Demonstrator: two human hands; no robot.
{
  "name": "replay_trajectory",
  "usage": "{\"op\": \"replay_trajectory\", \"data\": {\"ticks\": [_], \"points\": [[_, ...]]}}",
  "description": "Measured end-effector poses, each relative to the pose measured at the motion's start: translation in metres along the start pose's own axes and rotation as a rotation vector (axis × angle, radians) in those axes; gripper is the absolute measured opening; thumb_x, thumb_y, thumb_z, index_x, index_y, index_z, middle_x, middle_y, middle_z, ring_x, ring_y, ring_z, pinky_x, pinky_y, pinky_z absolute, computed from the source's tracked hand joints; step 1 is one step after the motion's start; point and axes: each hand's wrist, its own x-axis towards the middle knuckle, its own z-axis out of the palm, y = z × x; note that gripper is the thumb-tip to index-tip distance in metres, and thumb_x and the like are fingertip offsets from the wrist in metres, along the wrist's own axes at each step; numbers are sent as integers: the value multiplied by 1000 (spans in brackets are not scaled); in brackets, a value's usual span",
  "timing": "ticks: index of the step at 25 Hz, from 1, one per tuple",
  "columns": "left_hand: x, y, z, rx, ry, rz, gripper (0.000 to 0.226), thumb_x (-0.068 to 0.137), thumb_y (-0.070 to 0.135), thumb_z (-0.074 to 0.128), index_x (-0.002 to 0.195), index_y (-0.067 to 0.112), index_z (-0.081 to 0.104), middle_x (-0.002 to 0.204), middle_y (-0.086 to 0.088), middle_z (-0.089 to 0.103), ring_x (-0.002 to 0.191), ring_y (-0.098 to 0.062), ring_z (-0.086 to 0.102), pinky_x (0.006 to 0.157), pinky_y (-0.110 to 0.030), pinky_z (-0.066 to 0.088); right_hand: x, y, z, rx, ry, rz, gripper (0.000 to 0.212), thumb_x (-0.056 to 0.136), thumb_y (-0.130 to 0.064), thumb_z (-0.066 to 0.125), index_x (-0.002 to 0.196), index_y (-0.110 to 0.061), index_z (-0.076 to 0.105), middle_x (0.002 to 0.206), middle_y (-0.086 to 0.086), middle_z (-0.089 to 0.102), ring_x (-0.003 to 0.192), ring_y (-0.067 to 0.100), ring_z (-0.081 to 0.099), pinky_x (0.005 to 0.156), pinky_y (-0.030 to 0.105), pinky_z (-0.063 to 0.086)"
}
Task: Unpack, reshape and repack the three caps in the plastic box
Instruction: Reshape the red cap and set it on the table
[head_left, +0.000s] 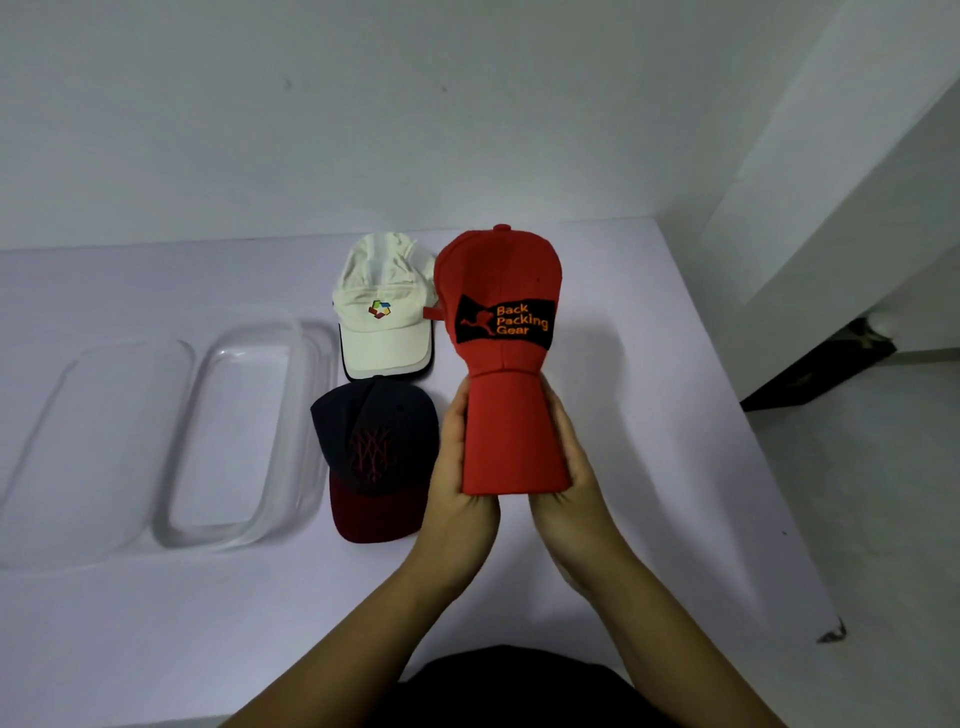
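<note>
I hold a red cap (501, 291) with a black "Back Packing Gear" patch above the table, crown away from me. Its brim is squeezed into a curve between my left hand (457, 478) and my right hand (571, 483), one palm on each side. A white cap (382, 306) with a small coloured logo lies on the table at the back, just left of the red cap. In front of it lies a navy cap (376, 447) with a dark red brim. The clear plastic box (311, 415) sits open on the table left of the caps, nothing inside.
The clear lid (67, 431) lies flat to the left of the box. The white table (649, 415) ends at a wall behind and drops off at its right edge, where a floor and a dark door foot (815, 374) show.
</note>
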Motion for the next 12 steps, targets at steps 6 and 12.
{"op": "replay_trajectory", "data": {"ticks": [6,12], "points": [[8,3,-7,82,-28,51,59,85,16,42,141,22,23,126,24,44,108,23,48,87,0,39,5,4,-2,-90,7,-102,51,96,-12,46,129,-45,27,134,-25,38,117,-19,44,103,10,38],[32,-24,-34,560,-162,105,83,87,4,54,151,15,1,155,9,18,140,0,24,110,-9,26,21,30,-42,-639,121,-202,78,94,-13,48,140,-57,4,160,-5,7,147,19,10,113,51,30]]}}
